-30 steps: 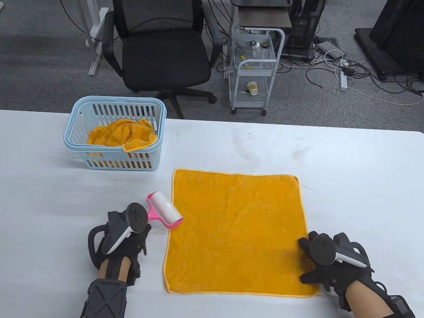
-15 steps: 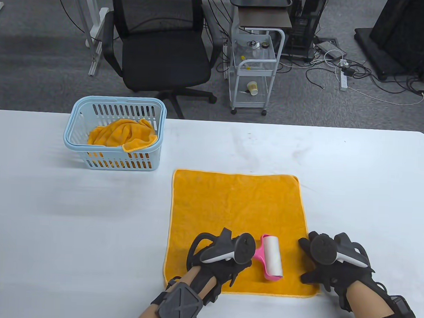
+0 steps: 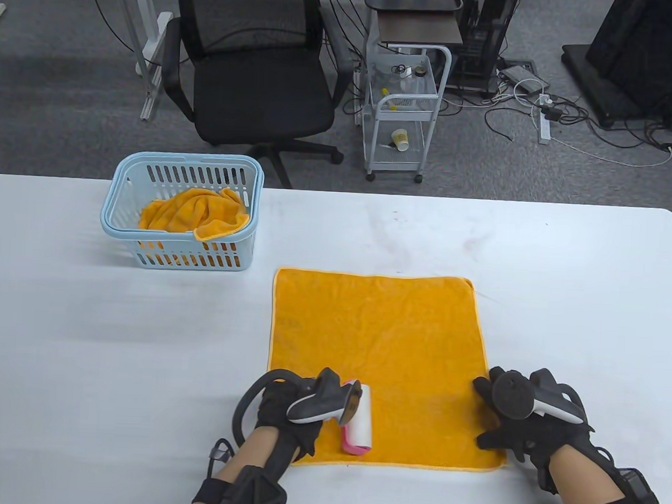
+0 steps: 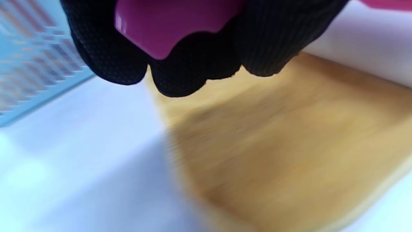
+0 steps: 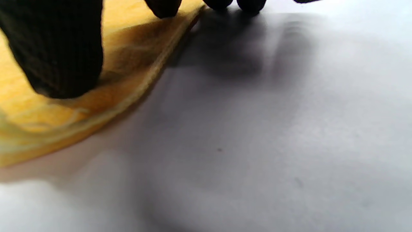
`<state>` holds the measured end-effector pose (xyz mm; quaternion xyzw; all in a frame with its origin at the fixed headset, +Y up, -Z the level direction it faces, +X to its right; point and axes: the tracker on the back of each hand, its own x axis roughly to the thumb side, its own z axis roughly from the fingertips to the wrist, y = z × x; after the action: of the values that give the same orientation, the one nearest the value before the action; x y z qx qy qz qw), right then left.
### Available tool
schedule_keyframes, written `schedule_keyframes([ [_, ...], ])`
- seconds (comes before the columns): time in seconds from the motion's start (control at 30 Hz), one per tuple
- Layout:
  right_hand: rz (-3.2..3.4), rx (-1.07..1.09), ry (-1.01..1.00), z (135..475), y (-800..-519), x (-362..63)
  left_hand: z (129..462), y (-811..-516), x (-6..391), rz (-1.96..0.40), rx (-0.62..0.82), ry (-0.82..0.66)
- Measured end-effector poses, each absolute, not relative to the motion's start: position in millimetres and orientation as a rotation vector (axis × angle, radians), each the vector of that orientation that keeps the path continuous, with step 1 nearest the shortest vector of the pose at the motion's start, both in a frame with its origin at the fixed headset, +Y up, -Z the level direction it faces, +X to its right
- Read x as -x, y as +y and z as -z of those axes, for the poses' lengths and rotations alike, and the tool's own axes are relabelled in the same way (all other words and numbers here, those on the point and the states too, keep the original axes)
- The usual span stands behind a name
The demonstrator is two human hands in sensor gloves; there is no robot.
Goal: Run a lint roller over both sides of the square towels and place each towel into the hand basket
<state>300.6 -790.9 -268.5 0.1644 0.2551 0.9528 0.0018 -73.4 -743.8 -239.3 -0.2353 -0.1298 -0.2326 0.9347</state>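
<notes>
An orange square towel (image 3: 382, 343) lies flat on the white table (image 3: 86, 363). My left hand (image 3: 290, 408) grips the pink handle of the lint roller (image 3: 357, 423), whose white roll lies on the towel near its front left corner. In the left wrist view my fingers (image 4: 193, 71) curl round the pink handle (image 4: 167, 25) above the blurred towel (image 4: 273, 145). My right hand (image 3: 507, 415) presses flat on the towel's front right corner. In the right wrist view the thumb (image 5: 61, 48) rests on the towel edge (image 5: 106, 93).
A light blue hand basket (image 3: 182, 209) stands at the back left of the table and holds a crumpled orange towel (image 3: 195, 215). Beyond the far table edge are a black office chair (image 3: 249, 70) and a white trolley (image 3: 403, 110).
The left hand brought the roller from left of the towel onto its front right area, then rolled it leftward along the front edge. The right hand stayed pressed on the corner.
</notes>
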Motion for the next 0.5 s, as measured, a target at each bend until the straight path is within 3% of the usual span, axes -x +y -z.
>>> schedule_keyframes([
  [0.2, -2.989, -0.519, 0.802, 269, -791, -301, 233, -735, 139, 0.595, 0.536, -0.101],
  [0.27, -2.988, -0.518, 0.802, 269, -791, -301, 236, -727, 144, 0.560, 0.526, -0.133],
  [0.5, -2.982, -0.517, 0.801, 269, -791, -301, 271, -723, 80, 0.160, 0.424, -0.317],
])
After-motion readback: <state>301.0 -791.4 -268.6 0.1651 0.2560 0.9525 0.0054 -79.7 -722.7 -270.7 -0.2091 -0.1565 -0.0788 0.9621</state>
